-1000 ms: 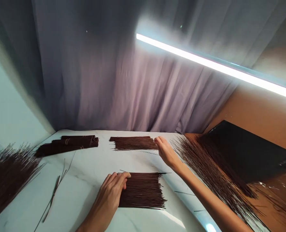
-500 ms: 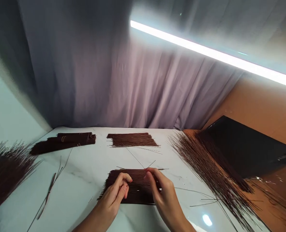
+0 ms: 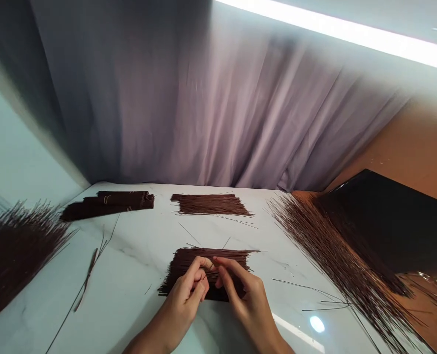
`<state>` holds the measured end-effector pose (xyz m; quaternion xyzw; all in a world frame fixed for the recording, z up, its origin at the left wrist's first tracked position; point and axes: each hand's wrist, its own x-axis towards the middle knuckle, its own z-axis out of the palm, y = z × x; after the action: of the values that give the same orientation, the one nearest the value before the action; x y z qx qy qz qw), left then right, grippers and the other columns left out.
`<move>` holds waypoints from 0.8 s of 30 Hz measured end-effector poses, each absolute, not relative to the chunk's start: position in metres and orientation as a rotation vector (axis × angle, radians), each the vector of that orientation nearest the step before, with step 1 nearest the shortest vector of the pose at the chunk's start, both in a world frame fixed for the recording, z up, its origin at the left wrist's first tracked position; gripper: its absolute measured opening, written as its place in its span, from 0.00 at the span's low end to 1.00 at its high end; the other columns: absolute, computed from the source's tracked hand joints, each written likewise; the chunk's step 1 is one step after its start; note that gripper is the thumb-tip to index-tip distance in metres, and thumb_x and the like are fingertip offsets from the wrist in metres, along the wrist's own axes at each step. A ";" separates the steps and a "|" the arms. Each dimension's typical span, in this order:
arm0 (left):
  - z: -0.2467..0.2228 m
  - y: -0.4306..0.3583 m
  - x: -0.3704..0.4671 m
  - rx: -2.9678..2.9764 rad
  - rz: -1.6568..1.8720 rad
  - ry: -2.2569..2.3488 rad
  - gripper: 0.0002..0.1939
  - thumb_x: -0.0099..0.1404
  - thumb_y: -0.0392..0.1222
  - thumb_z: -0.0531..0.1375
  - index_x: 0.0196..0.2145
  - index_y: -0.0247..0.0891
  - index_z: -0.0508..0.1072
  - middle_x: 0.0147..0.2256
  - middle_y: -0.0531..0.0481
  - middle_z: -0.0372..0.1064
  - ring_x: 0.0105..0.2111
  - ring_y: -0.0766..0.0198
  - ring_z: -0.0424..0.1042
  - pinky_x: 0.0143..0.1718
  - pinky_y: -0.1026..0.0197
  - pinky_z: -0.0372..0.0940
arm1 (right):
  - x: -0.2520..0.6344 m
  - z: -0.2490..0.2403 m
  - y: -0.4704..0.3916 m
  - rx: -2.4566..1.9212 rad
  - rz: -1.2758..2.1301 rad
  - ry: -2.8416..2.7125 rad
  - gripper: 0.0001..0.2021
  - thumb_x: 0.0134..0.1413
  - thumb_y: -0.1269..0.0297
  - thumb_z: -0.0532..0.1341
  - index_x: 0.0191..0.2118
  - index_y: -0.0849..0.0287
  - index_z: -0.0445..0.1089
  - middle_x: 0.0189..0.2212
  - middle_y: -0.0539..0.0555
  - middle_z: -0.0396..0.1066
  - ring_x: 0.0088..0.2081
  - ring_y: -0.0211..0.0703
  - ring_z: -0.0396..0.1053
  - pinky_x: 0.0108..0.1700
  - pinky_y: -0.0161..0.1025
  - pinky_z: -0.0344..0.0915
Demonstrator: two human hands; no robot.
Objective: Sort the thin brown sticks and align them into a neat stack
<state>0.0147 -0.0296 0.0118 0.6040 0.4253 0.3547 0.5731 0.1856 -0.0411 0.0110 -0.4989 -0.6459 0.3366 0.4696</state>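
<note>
Centrally, we curl our left hand point(image 3: 189, 291) and right hand point(image 3: 246, 290), grip unclear, partly covering the stick layer point(image 3: 177, 269); a second layer point(image 3: 211, 204) and tied bundles point(image 3: 120, 201) line the far edge of the tabletop point(image 3: 137, 268), loose sticks point(image 3: 327, 246) its right.

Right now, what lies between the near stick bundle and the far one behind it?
A few loose sticks on the white tabletop, between near bundle and far bundle, show in the head view.

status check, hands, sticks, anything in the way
Left hand and right hand close together over near stick layer, fingertips curled in, grip unclear. Layer flat, middle partly hidden by hands. No obstruction seen between hands and layer.
</note>
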 end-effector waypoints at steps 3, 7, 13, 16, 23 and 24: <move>0.013 -0.031 0.016 1.403 0.827 1.057 0.14 0.74 0.54 0.53 0.45 0.43 0.70 0.24 0.60 0.51 0.24 0.67 0.51 0.22 0.68 0.48 | 0.188 0.010 -0.041 -1.245 0.784 -1.587 0.15 0.70 0.57 0.55 0.54 0.57 0.71 0.30 0.52 0.77 0.30 0.39 0.75 0.32 0.31 0.69; 0.007 -0.027 0.019 1.301 0.777 1.023 0.18 0.73 0.60 0.52 0.42 0.43 0.70 0.22 0.62 0.48 0.19 0.70 0.45 0.16 0.70 0.42 | 0.189 0.008 -0.044 -1.257 0.714 -1.656 0.16 0.70 0.59 0.54 0.56 0.57 0.70 0.30 0.52 0.77 0.28 0.39 0.74 0.29 0.31 0.68; 0.008 -0.022 0.020 1.297 0.903 1.016 0.19 0.72 0.57 0.56 0.31 0.40 0.69 0.22 0.61 0.50 0.20 0.71 0.47 0.19 0.70 0.44 | 0.185 0.008 -0.048 -1.267 0.669 -1.697 0.16 0.70 0.59 0.54 0.56 0.55 0.71 0.31 0.52 0.78 0.27 0.39 0.74 0.28 0.32 0.68; 0.010 -0.022 0.022 1.272 0.913 1.012 0.18 0.72 0.57 0.56 0.35 0.40 0.71 0.19 0.63 0.45 0.20 0.70 0.45 0.19 0.69 0.42 | 0.182 0.008 -0.050 -1.277 0.670 -1.697 0.15 0.70 0.57 0.54 0.55 0.55 0.71 0.29 0.51 0.78 0.26 0.40 0.74 0.28 0.33 0.69; 0.014 -0.022 0.018 1.196 0.903 1.018 0.19 0.70 0.58 0.57 0.33 0.40 0.69 0.23 0.61 0.56 0.18 0.73 0.46 0.16 0.70 0.42 | 0.182 0.009 -0.052 -1.243 0.833 -1.632 0.12 0.71 0.53 0.53 0.47 0.55 0.67 0.28 0.50 0.76 0.28 0.39 0.74 0.29 0.31 0.67; 0.015 -0.022 0.016 1.188 0.905 1.007 0.19 0.71 0.58 0.57 0.33 0.40 0.70 0.23 0.61 0.55 0.18 0.74 0.46 0.16 0.70 0.43 | 0.183 0.009 -0.052 -1.236 0.858 -1.630 0.12 0.71 0.53 0.53 0.43 0.55 0.67 0.28 0.50 0.75 0.28 0.39 0.73 0.29 0.31 0.66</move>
<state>0.0163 -0.0222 0.0151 0.5171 0.4380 0.3936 0.6212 0.1833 -0.0519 0.0092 -0.4989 -0.6580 0.3464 0.4452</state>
